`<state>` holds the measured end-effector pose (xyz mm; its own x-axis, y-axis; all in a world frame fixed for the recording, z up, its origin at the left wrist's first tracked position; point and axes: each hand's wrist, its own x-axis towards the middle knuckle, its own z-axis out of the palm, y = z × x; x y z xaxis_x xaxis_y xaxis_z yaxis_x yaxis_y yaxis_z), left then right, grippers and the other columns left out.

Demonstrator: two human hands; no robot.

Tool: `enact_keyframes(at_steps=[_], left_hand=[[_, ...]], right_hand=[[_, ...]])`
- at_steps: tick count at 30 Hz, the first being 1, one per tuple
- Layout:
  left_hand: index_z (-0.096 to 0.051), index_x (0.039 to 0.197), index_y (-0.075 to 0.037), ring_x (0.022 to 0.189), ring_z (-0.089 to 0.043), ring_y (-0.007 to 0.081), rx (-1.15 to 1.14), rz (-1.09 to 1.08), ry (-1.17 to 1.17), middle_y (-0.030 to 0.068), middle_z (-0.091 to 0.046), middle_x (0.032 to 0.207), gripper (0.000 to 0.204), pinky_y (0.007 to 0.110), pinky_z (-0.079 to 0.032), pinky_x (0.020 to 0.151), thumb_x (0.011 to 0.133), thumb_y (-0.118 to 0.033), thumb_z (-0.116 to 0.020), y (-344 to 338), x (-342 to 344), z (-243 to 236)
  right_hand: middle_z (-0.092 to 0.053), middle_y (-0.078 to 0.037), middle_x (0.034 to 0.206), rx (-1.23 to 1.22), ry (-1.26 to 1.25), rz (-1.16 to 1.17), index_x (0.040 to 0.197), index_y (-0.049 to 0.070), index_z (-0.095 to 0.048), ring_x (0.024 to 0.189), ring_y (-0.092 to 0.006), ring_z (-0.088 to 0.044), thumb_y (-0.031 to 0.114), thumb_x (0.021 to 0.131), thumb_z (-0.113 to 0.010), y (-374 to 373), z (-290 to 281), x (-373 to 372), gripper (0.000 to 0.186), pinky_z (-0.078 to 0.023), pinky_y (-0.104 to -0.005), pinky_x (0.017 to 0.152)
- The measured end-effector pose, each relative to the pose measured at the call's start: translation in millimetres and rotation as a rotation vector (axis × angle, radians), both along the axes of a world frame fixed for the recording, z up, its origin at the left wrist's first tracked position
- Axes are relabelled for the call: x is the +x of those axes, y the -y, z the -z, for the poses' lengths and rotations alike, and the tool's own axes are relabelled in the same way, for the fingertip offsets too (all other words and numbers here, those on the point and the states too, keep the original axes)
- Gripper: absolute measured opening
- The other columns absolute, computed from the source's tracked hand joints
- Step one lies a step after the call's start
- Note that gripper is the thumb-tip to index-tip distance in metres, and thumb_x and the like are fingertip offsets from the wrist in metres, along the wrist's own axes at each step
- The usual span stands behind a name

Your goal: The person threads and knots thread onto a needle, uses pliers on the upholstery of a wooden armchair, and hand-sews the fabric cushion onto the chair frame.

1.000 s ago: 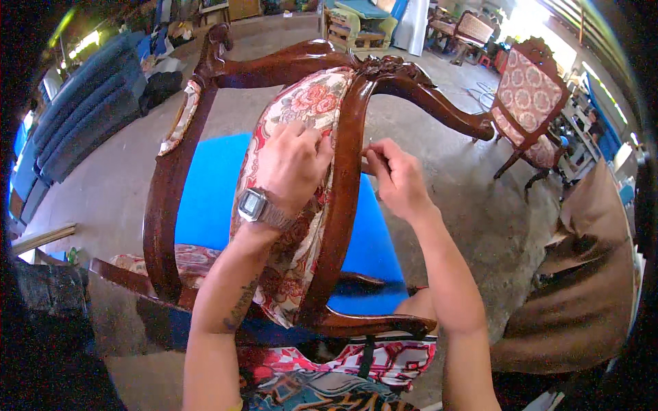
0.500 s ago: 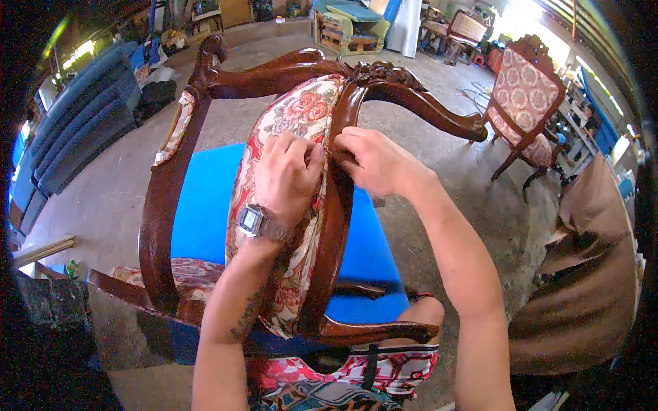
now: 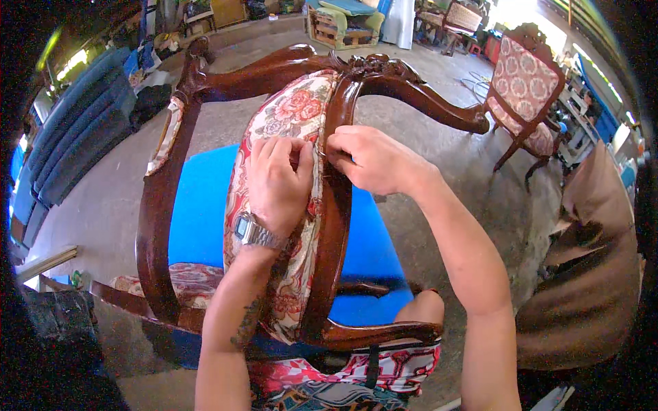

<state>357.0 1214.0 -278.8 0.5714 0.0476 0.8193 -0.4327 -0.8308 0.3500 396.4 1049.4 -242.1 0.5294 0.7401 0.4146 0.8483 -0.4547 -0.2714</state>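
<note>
A carved dark wooden chair frame [image 3: 332, 226] lies tipped over in front of me, its curved legs reaching away. Floral upholstery fabric [image 3: 300, 104], cream and red, covers the padded part along its middle rail. My left hand [image 3: 279, 179], with a metal watch [image 3: 251, 229] on the wrist, rests on this fabric, fingers curled and closed near its edge. Just right of it, my right hand [image 3: 367, 156] is closed in a pinch where fabric meets wood. What either set of fingertips holds is too small or hidden to make out.
A bright blue surface [image 3: 205, 198] shows beneath the frame. Stacked blue cushioned pieces [image 3: 82, 130] stand at left. An upholstered chair [image 3: 524, 82] stands at far right, brown cloth [image 3: 582, 288] nearer. A green-blue seat with a wooden base [image 3: 343, 29] sits at the back.
Both hands stay at the fabric edge. The left hand has shifted slightly left and its thumb stands a little further from the fingers. The view has moved slightly.
</note>
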Motion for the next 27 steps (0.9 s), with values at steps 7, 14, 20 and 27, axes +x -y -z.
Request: enact_keyframes(at_steps=[7,14,20,27], left_hand=[[-0.060,0.074,-0.005,0.077,-0.052,0.0278,-0.021,0.019,-0.077,0.0089,-0.057,0.074,0.013,0.039,-0.040,0.070,0.077,-0.017,-0.061,2,-5,-4],[-0.062,0.076,-0.003,0.075,-0.053,0.0282,-0.012,0.068,-0.053,0.0105,-0.058,0.074,0.013,0.037,-0.043,0.070,0.075,-0.017,-0.062,2,-7,-7],[-0.061,0.074,-0.003,0.074,-0.054,0.0294,-0.042,0.020,-0.069,0.0125,-0.059,0.073,0.013,0.038,-0.043,0.069,0.077,-0.016,-0.060,5,-3,-3],[-0.059,0.071,-0.003,0.071,-0.052,0.0280,-0.065,0.022,-0.051,0.0108,-0.058,0.068,0.014,0.038,-0.041,0.067,0.078,-0.015,-0.059,8,-3,-2]], right_hand=[[-0.055,-0.018,0.084,0.090,0.023,0.073,0.084,-0.001,-0.055,0.082,-0.0365,-0.054,0.009,0.077,-0.054,-1,1,-5,0.013,-0.044,-0.0417,0.075],[-0.057,-0.018,0.090,0.273,0.016,0.049,0.085,0.000,-0.055,0.087,-0.0355,-0.055,0.008,0.073,-0.061,2,14,-5,0.016,-0.045,-0.0399,0.077],[-0.057,-0.017,0.091,0.298,0.069,0.056,0.086,0.000,-0.057,0.090,-0.0348,-0.053,0.008,0.074,-0.059,6,25,-4,0.015,-0.043,-0.0395,0.081],[-0.057,-0.017,0.088,0.316,0.063,0.042,0.084,0.000,-0.057,0.088,-0.0344,-0.053,0.010,0.075,-0.058,5,22,-4,0.014,-0.043,-0.0395,0.081]])
